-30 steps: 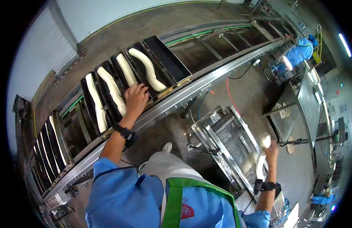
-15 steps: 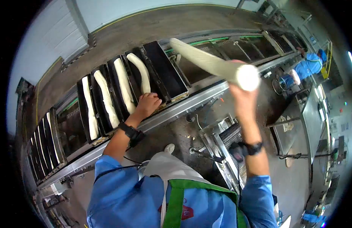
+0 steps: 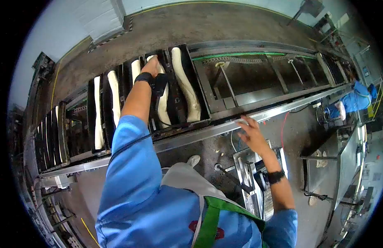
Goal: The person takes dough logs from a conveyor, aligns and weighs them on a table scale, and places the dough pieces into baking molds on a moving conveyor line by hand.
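Note:
Several long pale dough strips lie lengthwise in a row of black trays on the conveyor. My left hand [image 3: 151,66] reaches to the far end of a dough strip [image 3: 163,103] in the fourth tray and touches it; its fingers are partly hidden by the wrist and strap. Another dough strip [image 3: 184,84] rests, slightly curved, in the rightmost black tray [image 3: 203,97]. My right hand [image 3: 251,133] is over the near edge of the conveyor, its fingers apart and holding nothing.
The metal conveyor frame [image 3: 241,118] runs from left to right. More filled trays [image 3: 50,136] stand at the far left. A metal mesh stand [image 3: 266,198] is below my right hand. A co-worker in blue [image 3: 352,102] is at the right, near a metal table [image 3: 348,153].
The strip my right hand held now lies in the rightmost tray, and that hand has let go and drawn back. My left hand has moved to the trays' far end. The view has shifted.

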The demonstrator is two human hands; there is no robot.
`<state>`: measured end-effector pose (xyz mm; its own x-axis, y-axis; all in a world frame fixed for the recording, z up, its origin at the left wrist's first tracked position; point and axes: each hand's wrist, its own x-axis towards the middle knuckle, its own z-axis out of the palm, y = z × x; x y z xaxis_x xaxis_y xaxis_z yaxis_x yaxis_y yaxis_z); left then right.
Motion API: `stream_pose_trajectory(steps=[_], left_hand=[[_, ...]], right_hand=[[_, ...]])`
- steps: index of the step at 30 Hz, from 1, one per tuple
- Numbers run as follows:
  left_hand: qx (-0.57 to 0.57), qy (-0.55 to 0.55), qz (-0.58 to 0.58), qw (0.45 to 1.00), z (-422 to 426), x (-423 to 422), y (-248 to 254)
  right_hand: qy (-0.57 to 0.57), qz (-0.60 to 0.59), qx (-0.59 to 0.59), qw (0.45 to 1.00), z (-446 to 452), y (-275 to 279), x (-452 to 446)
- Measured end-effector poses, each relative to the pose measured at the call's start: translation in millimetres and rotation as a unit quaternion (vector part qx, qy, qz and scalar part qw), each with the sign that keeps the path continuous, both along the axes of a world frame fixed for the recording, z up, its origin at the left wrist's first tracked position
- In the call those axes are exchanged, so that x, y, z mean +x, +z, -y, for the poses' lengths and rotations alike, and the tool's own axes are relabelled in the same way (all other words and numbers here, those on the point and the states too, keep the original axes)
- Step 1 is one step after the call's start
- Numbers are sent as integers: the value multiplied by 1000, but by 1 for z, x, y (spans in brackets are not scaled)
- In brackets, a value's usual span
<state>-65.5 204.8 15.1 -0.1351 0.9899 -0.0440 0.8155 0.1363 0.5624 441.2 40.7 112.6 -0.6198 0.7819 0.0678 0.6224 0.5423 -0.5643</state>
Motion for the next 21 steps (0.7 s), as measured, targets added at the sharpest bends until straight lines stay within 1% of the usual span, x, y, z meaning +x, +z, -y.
stream_pose_trajectory(steps=[1, 2, 3, 4, 5, 6, 7, 8, 9, 10, 11, 12, 13, 15, 16, 17, 18, 19, 21], left_hand=[[-44, 81, 216, 972, -1, 3, 0], [-55, 189, 410, 891, -3, 6, 1], [-11, 173, 366, 914, -4, -7, -11], [34, 161, 317, 934, 3, -6, -5], [-50, 300, 529, 792, -8, -7, 9], [-49, 223, 493, 840, 19, 15, 47], [-32, 182, 475, 860, 28, 22, 53], [-37, 186, 475, 859, 26, 30, 53], [-22, 207, 257, 944, 20, 41, 52], [-10, 215, 23, 976, 21, 51, 54], [61, 106, -112, 986, 26, 59, 59], [24, -80, -86, 993, 33, 64, 63], [-7, -260, -56, 964, 40, 72, 75], [16, -208, -133, 969, 95, 111, 81], [55, -208, -210, 954, 115, 117, 83], [-32, -240, -251, 937, 127, 124, 99], [-49, -246, -223, 942, 139, 124, 94], [-66, -252, -194, 946, 149, 121, 85], [-61, -225, -97, 968, 161, 115, 71]], right_hand=[[-30, -14, -48, 998, 13, 1, 14], [-43, -10, -63, 997, 23, -3, 30], [-55, -7, -77, 995, 31, -7, 45], [-56, -8, -79, 995, 37, -10, 59], [-72, 12, -98, 992, 41, -15, 72], [-87, 33, -120, 988, 44, -21, 85], [-85, 34, -126, 988, 47, -31, 97], [-91, 17, -121, 988, 49, -44, 108], [-97, 0, -117, 988, 51, -51, 114], [-126, -4, -159, 979, 50, -42, 111], [-137, -32, -162, 977, 50, -43, 112], [-140, -30, -175, 974, 50, -39, 111], [-142, -30, -181, 973, 45, -36, 107], [-149, -30, -188, 970, 43, -28, 93], [-132, -15, -166, 977, 43, -29, 89], [-115, -1, -143, 983, 43, -31, 86], [-87, -13, -116, 989, 40, -42, 87], [-85, -16, -116, 989, 38, -40, 82], [-125, 5, -209, 970, 35, -33, 73]])
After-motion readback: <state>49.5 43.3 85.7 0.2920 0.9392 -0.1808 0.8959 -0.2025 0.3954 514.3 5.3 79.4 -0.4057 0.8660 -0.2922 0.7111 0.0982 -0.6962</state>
